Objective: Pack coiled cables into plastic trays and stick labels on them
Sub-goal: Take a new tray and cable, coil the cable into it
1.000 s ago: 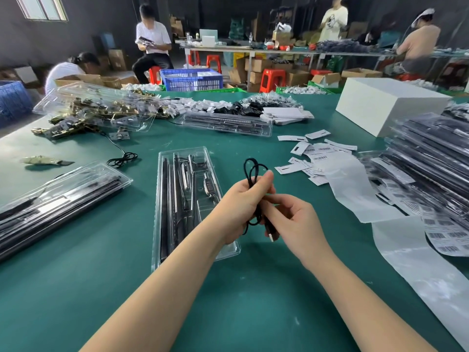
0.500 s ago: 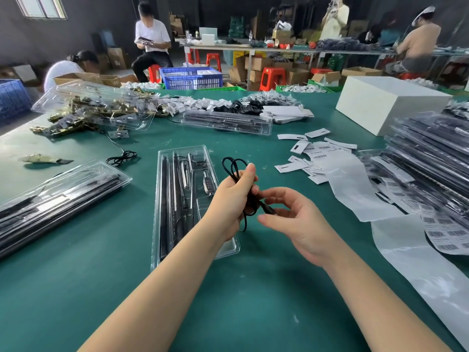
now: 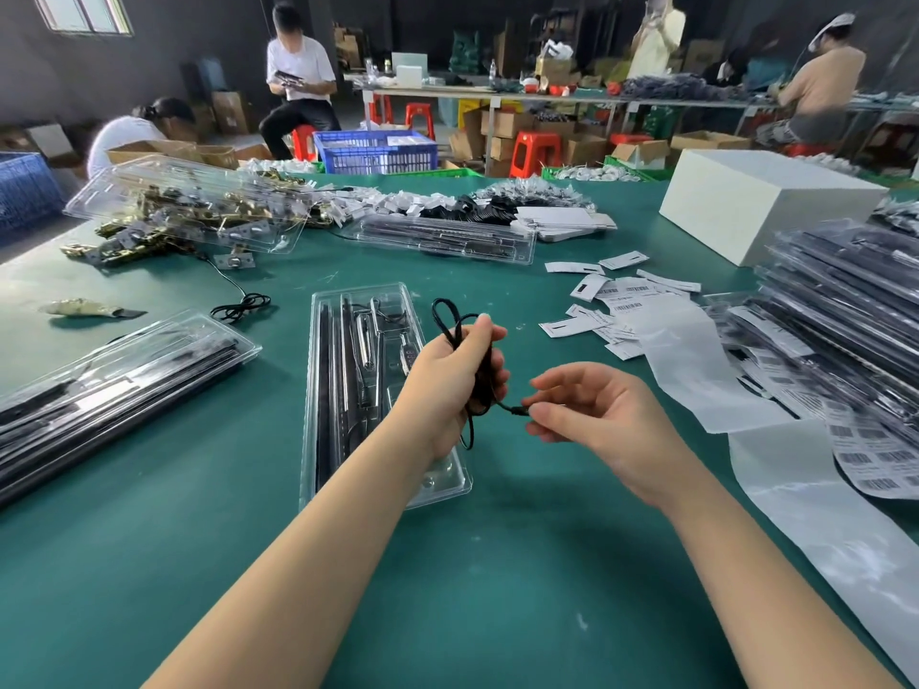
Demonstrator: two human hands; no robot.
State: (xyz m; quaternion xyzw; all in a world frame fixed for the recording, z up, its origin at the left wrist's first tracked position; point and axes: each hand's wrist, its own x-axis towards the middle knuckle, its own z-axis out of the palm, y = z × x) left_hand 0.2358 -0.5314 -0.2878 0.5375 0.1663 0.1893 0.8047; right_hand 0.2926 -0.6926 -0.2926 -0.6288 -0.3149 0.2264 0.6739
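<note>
The left hand [image 3: 450,375] was clamped around the coiled black cable [image 3: 475,370], holding it just above the right edge of the open plastic tray [image 3: 318,415] on the green desk [image 3: 497,589]. The right hand [image 3: 592,415] pinched the cable's loose plug end, fingers together at the tip. Thin, light and floppy, that cable looked ready to spring loose; best gripped across the bundle's middle, the tail tucked in. Labels [image 3: 616,303] lay well apart, further right.
</note>
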